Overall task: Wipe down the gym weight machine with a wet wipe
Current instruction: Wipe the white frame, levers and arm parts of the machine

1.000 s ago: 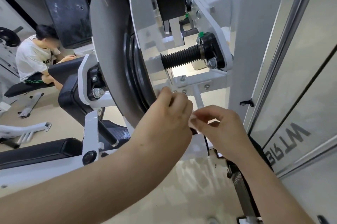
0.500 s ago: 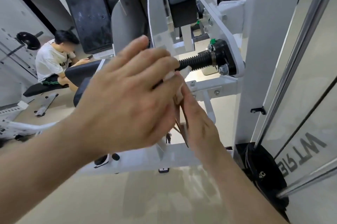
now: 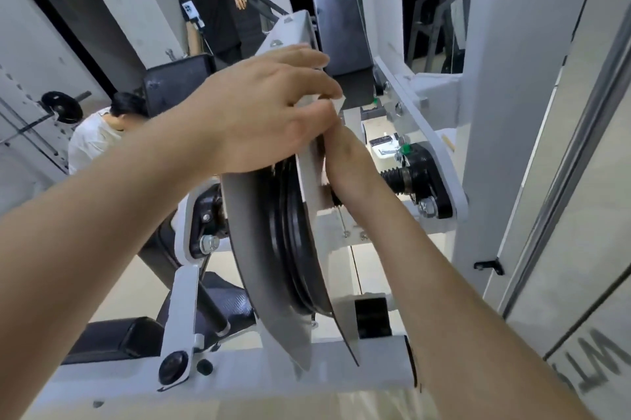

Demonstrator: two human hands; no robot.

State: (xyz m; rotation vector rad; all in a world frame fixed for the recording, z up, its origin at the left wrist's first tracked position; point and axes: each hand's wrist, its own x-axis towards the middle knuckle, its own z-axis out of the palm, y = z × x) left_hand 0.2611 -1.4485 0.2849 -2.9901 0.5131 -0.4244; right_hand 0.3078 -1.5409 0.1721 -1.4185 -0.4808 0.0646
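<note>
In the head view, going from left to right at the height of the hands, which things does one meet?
Barbell weight plate, seated person, left hand, right hand, black threaded spring, white upright column.

Two hands (left hand (image 3: pixel 266 108), right hand (image 3: pixel 345 160)) are counted, one weight machine (image 3: pixel 259 248), one seated person (image 3: pixel 92 136) and one standing person (image 3: pixel 211 19) far off.

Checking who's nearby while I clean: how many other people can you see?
2. A standing person in black, behind the machine; a seated person in white, at left. The machine may hide others.
</note>
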